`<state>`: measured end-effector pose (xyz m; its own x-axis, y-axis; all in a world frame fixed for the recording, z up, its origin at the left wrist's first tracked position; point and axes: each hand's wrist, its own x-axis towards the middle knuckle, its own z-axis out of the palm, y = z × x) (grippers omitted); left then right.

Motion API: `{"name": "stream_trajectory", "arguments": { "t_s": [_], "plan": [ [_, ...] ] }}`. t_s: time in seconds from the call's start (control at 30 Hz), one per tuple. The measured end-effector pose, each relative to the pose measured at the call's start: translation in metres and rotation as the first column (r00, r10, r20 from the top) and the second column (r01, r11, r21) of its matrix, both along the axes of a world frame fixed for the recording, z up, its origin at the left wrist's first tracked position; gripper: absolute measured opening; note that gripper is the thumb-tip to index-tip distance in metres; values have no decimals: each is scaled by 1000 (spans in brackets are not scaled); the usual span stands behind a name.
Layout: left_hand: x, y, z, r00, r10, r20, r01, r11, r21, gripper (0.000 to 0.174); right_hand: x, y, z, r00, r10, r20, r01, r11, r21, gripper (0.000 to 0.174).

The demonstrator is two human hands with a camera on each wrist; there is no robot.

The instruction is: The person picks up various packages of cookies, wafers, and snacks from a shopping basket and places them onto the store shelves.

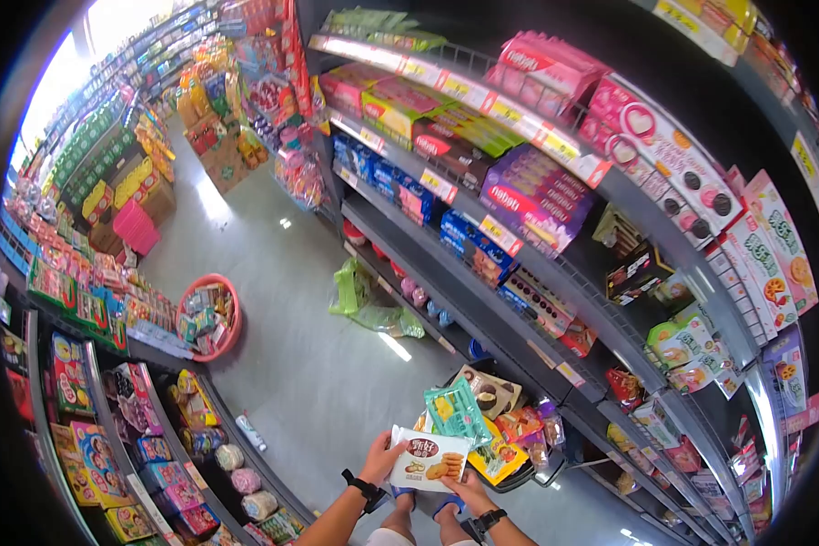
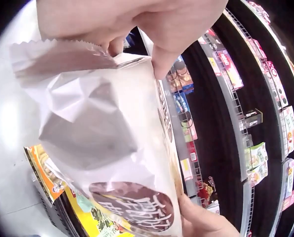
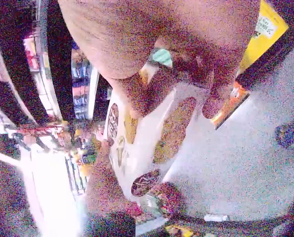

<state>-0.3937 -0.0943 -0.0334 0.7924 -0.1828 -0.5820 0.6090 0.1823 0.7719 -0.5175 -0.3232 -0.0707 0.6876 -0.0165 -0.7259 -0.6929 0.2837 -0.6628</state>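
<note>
A white bag of cookies [image 1: 425, 466], printed with a brown label and pictures of cookies, is held up in front of the person by both hands. The left hand [image 1: 382, 458] grips its left edge, thumb on the printed face. At the lower right corner, the right hand [image 1: 470, 494] pinches the bag. The left wrist view shows the left hand [image 2: 137, 24] holding the bag [image 2: 92, 123] near its crimped end, with the right hand [image 2: 203, 221] at the other side. The grainy right wrist view has the right hand's fingers [image 3: 142, 96] on the bag.
Behind the bag stands a dark basket [image 1: 519, 477] of snacks, including a teal packet [image 1: 458, 411] and a yellow packet [image 1: 496, 458]. Shelves of boxed snacks [image 1: 537, 196] line the right; lower shelves [image 1: 168, 487] run along the left. A green plastic bag [image 1: 359, 296] and red tub [image 1: 236, 314] are on the floor.
</note>
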Motion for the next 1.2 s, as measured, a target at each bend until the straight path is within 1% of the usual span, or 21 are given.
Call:
{"name": "stream_trajectory", "arguments": {
  "t_s": [0.07, 0.17, 0.27, 0.3, 0.37, 0.5, 0.53, 0.57, 0.6, 0.63, 0.67, 0.7, 0.73, 0.77, 0.83, 0.9, 0.93, 1.03, 1.1, 1.17, 1.2],
  "plan": [
    [6, -9, 4, 1000, 11, -12, -11, 1000, -1, 48, 7, -4, 17, 998, -59, -35, 60, 998, 9, 48],
    [19, -32, 19, 1000, -29, -3, 29, 999, 26, 52, 27, -17, 71, 992, -123, 28, 116, 976, 185, 51],
    [26, -57, 9, 988, -143, 50, 139, 987, 87, 54, 24, -44, 61, 998, -45, 35, 40, 990, 134, 50],
    [23, -64, 6, 989, -141, 47, 138, 989, 55, 55, 20, -54, 61, 1000, -15, 19, 12, 993, 119, 49],
    [28, -84, 8, 987, -156, 42, 156, 988, -12, 56, 14, -71, 52, 996, -87, -4, 87, 986, 143, 46],
    [15, -124, 9, 994, -87, 73, 84, 996, 44, 57, 6, -113, 63, 992, -121, -29, 123, 990, 70, 53],
    [8, -134, 5, 997, -23, 74, 16, 996, 86, 45, -1, -119, 55, 978, -194, 76, 198, 979, -47, 53],
    [5, -141, 3, 996, 4, 89, -16, 992, 127, 36, -1, -132, 54, 980, -112, 163, 146, 965, -216, 49],
    [1, -148, 1, 994, 30, 104, -47, 985, 168, 29, -2, -142, 60, 965, -241, 102, 250, 964, -87, 48],
    [-2, -156, 0, 991, 55, 119, -79, 975, 210, 27, -11, -155, 44, 948, -313, 60, 315, 948, -31, 44],
    [-9, -159, -23, 979, 69, 191, -119, 958, 263, 28, -14, -167, 27, 924, -371, 90, 374, 927, -18, 42],
    [-17, -159, -45, 989, 65, 135, -99, 958, 267, 29, -15, -180, 10, 901, -367, 233, 403, 906, -131, 43],
    [-23, -159, -61, 994, 61, 85, -82, 960, 268, 30, -12, -193, 12, 892, -401, 210, 419, 906, -51, 45],
    [-29, -167, -60, 989, 148, 1, -141, 937, 319, 31, -10, -205, 17, 882, -433, 187, 436, 900, 27, 46],
    [-52, -166, -101, 982, 167, 88, -189, 906, 379, 31, -4, -226, 21, 872, -490, 19, 489, 868, -89, 47],
    [-78, -158, -131, 987, 141, 76, -160, 893, 420, 33, -5, -251, -1, 868, -496, 8, 493, 861, -123, 46],
    [-90, -158, -138, 984, 135, 116, -176, 846, 503, 38, 2, -252, 5, 854, -520, 20, 516, 843, -154, 45],
    [-116, -148, -156, 994, 95, 53, -108, 820, 562, 45, 22, -267, 0, 829, -559, 25, 552, 810, -196, 46],
    [-118, -143, -175, 994, 102, 40, -108, 835, 540, 50, 36, -279, -17, 830, -557, 19, 548, 810, -208, 44],
    [-119, -135, -192, 992, 5, 125, -85, 759, 645, 50, 54, -290, -46, 826, -559, 72, 555, 784, -278, 46],
    [-110, -132, -192, 995, 15, 94, -71, 776, 627, 54, 70, -291, -48, 813, -572, 106, 577, 769, -275, 48]
  ]
}}
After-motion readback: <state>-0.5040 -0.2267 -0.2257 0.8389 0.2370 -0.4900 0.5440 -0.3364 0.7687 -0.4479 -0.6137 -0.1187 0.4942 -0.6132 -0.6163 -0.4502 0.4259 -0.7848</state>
